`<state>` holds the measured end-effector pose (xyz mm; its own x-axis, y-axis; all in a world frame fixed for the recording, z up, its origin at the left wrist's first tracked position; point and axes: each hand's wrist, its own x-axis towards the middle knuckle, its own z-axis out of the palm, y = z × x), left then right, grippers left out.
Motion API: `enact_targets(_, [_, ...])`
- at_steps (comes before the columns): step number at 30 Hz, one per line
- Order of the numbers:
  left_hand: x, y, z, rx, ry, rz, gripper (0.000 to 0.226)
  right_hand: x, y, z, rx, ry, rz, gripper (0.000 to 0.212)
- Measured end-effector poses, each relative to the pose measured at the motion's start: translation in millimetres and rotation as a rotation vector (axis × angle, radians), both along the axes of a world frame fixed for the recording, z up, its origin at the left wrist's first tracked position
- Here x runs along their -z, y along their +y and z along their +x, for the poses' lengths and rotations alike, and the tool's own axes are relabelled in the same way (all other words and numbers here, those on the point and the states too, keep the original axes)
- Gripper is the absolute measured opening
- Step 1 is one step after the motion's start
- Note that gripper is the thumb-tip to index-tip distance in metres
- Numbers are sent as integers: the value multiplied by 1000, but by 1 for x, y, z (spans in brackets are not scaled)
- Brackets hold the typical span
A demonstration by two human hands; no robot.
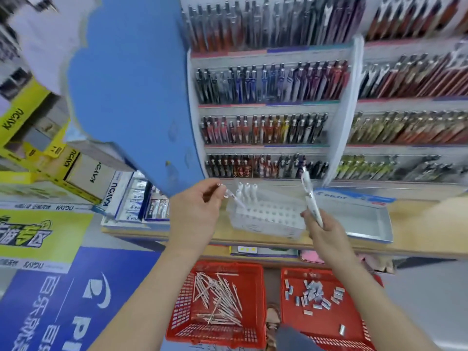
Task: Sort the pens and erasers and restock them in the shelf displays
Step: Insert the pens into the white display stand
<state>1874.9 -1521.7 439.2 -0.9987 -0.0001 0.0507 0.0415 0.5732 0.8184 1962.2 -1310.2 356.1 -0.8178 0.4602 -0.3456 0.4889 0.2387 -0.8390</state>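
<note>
A clear plastic pen holder (268, 219) with rows of holes stands on the wooden shelf ledge; three white pens (247, 192) stand upright in its back row. My left hand (195, 214) pinches a white pen (234, 197) whose tip angles down into the holder's left side. To the right of the holder, my right hand (321, 231) grips white pens (310, 196) that point up. On the floor below, one red basket (182, 310) holds several loose white pens (217, 297). A second red basket (288, 312) holds several small erasers (314, 295).
An empty grey Pilot tray (364, 219) lies right of the holder. Behind it, tiered racks (266, 127) are filled with pens. A blue cloud-shaped panel (131, 79) stands at the left. Yellow Kayou boxes (50, 158) stack further left. My foot (272, 317) shows between the baskets.
</note>
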Motion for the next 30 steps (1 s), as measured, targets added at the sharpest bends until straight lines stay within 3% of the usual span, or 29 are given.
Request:
enact_targets(2, [10,6,-5,12,4,-72,4,12,-3,-1,-12,-13,-24,35])
enact_targets(8, [30,13,-15,45,-48,-268,15,24,-7,2,-33,-2,-92,26])
enact_targets(18, [47,19,-23,123,-36,-449,11,26,-4,0,-21,19,-110,27])
enact_targets(30, [44,30,-30,186,-94,-695,25,6,6,6,-134,44,-114,39])
